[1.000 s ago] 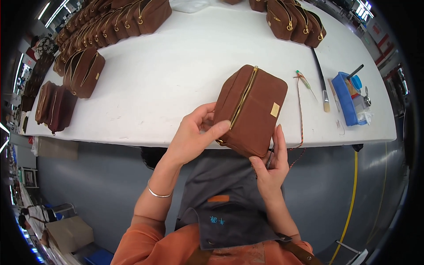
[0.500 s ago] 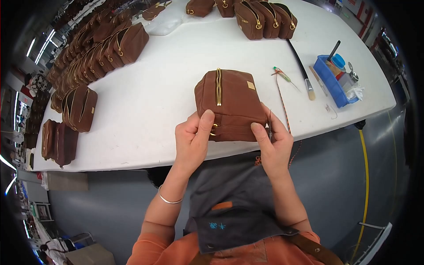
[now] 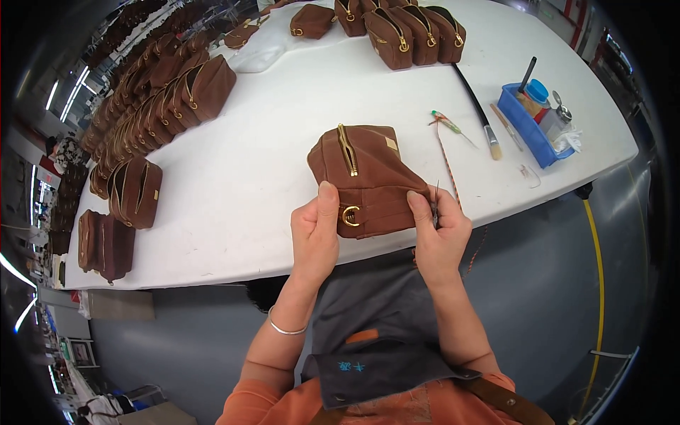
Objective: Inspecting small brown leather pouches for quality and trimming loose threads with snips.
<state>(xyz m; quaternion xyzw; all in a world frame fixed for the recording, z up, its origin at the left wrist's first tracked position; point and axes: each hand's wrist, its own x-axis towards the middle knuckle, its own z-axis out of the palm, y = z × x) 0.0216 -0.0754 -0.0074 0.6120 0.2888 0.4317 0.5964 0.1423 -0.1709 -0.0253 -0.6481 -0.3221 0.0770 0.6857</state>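
A bag workshop: rows of matching brown bags (image 3: 210,86), white bench (image 3: 248,184), brush (image 3: 489,133), yellow floor line (image 3: 598,255).

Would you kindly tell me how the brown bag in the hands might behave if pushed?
The brown bag would probably yield rather than stay stiff, since it is visibly creased. It seems unlikely to roll, given its boxy shape.

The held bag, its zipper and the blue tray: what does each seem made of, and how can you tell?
Bag: matte brown cloth or soft leather; it dents and creases softly. Zipper: probably metal with a gold finish; its teeth glint. Tray: likely plastic, smooth and slightly glossy, with evenly blue walls.
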